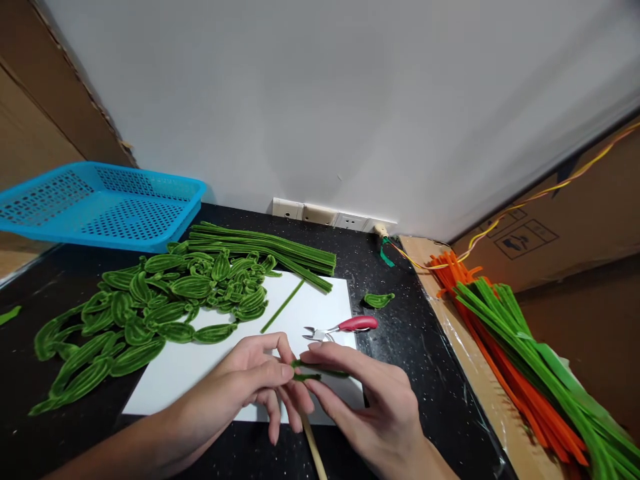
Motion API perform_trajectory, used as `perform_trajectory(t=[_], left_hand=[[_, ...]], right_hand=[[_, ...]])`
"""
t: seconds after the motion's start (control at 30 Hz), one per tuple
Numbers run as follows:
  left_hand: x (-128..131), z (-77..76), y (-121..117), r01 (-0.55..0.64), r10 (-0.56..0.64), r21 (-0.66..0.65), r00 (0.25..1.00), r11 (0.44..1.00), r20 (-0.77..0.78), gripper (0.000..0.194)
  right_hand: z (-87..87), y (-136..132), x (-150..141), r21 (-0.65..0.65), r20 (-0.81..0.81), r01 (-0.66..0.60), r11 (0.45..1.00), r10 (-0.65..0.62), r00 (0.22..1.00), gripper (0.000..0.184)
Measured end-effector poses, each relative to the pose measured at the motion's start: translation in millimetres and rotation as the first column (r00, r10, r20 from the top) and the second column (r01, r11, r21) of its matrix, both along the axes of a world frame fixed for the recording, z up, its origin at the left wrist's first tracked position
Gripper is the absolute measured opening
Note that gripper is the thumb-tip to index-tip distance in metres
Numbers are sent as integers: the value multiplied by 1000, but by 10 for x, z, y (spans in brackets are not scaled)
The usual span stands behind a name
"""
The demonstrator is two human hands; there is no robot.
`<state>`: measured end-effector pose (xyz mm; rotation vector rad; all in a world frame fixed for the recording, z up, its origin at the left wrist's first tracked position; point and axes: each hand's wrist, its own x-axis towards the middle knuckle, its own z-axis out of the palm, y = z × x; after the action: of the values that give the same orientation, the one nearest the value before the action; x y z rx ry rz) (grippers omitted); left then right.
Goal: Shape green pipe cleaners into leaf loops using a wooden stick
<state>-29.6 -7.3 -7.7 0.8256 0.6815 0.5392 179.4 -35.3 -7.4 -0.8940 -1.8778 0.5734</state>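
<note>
Over a white sheet, my left hand pinches a bent green pipe cleaner between thumb and index finger, its other fingers loosely curled. My right hand has its thumb and fingers around the far part of the same pipe cleaner, which partly hides it. A pale wooden stick slants down below the hands; its upper end is hidden by my left fingers. Beyond my right hand lie nippers with a red handle, jaws pointing left. A single straight green pipe cleaner rests on the sheet.
Leaf shapes bent from green pipe cleaners are heaped at left, with one leaf apart at right. Straight green stems lie behind. A blue basket stands back left. Orange stems and green stems lie on cardboard at right.
</note>
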Motion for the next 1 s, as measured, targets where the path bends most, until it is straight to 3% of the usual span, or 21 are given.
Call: perform_trajectory(t=[0.13,0.23,0.33,0.63,1.0], left_hand=[[-6,-53,-40,-43,74,225,989,973,-129,30],[-25,-51,-82,-50,191,431,937,901,-291,21],[-32,-54,-92,-39,278,567,898,822,-341,19],[-56,-114,-49,-28,432,774,842,632,-322,11],[-82,-96,-63,36,389,885,889,464,-240,10]], right_hand=[[44,22,6,-12,12,-2,1000,2,1000,37],[53,23,17,-40,9,17,999,-16,1000,31],[37,10,28,-74,-3,27,997,-27,1000,28],[18,4,24,-123,-54,28,992,-35,998,26],[19,-21,28,-237,-155,-52,970,15,988,29]])
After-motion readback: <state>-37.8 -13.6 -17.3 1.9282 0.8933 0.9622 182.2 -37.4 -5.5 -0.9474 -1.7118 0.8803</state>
